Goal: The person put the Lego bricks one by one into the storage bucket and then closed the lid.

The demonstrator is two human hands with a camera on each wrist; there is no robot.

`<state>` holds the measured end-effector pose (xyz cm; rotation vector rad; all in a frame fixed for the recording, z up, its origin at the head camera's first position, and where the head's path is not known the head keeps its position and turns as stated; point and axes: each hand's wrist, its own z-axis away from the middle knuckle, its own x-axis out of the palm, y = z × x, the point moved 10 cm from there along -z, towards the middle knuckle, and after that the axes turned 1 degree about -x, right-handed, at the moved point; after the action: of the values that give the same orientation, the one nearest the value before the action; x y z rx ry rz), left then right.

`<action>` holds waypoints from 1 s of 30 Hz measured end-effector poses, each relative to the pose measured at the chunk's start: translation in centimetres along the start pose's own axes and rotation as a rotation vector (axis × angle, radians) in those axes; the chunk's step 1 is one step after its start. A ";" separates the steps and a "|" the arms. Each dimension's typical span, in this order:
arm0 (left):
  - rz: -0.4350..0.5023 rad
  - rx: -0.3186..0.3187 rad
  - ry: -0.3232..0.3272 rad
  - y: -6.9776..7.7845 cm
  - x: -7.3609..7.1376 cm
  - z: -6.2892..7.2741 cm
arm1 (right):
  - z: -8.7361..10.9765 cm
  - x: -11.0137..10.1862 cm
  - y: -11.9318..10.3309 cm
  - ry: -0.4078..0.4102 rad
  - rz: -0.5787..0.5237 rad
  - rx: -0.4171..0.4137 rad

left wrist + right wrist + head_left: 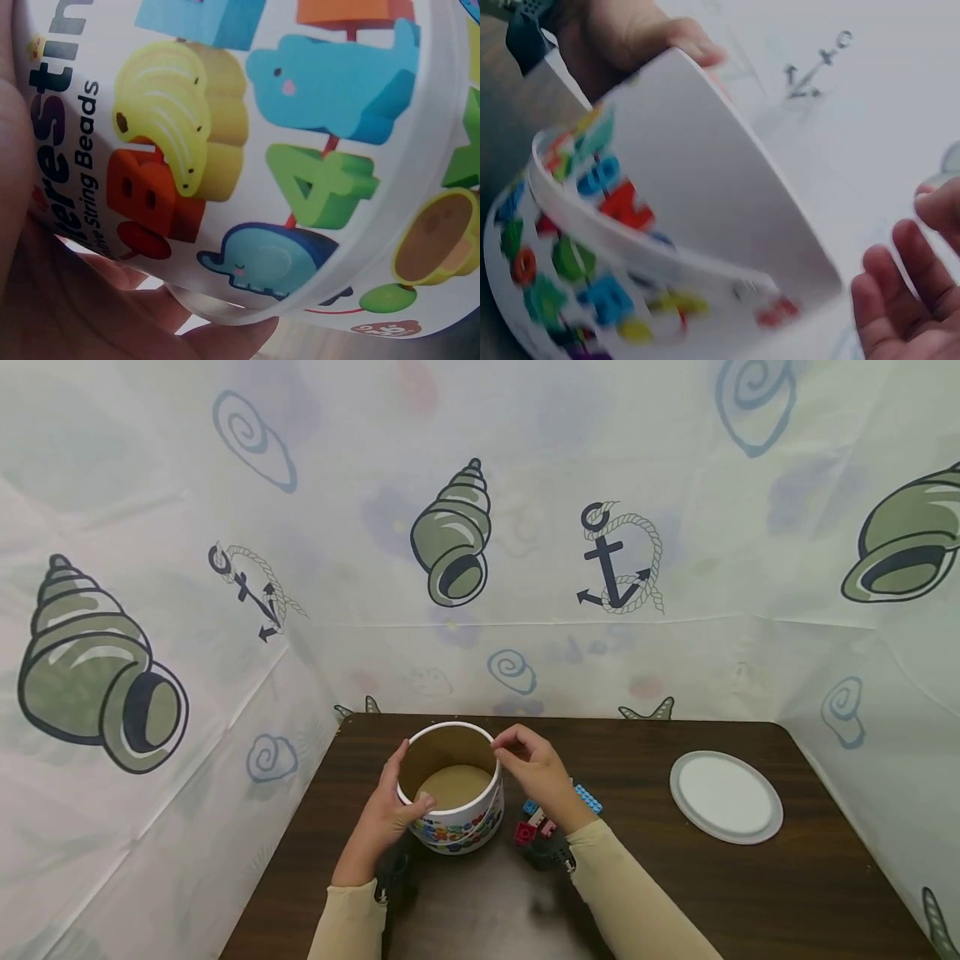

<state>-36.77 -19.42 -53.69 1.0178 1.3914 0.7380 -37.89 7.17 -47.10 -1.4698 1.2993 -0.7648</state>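
Observation:
A white bucket (465,837) printed with colourful string beads stands on the table, its round mouth uncovered. Its thin white carrying handle (630,244) hangs down against the printed side. My left hand (381,822) holds the bucket at its left, fingers along the outside and thumb over the near rim. In the left wrist view, the fingers (142,307) wrap the printed wall (172,112). My right hand (543,772) hovers beside the right rim. Its fingers (922,262) bend loosely, with nothing visible in them; the right wrist view shows them apart from the bucket.
Several toy building blocks, including a blue one (588,799) and a red one (525,833), lie right of the bucket, partly behind my right forearm. Farther right on the dark wooden table (637,893) lies a white round plate (726,797). Patterned cloth (525,543) hangs behind.

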 end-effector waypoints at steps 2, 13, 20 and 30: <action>0.001 0.008 -0.002 0.1 0.1 0.1 | 0.7 -1.4 0.2 0.029 0.039 0.025; -0.003 -0.002 0.003 -0.2 -0.3 0.1 | 4.9 -9.0 4.6 0.198 0.085 0.198; 0.025 -0.002 -0.004 -0.3 -0.2 -0.1 | 7.5 -11.5 7.0 0.279 0.086 0.281; 0.003 -0.005 -0.013 -0.2 -0.1 0.2 | 10.7 -14.1 13.2 0.446 -0.047 0.282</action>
<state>-36.64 -19.65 -53.84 1.0191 1.3769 0.7354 -35.71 24.40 -60.76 -1.1424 1.4134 -1.3047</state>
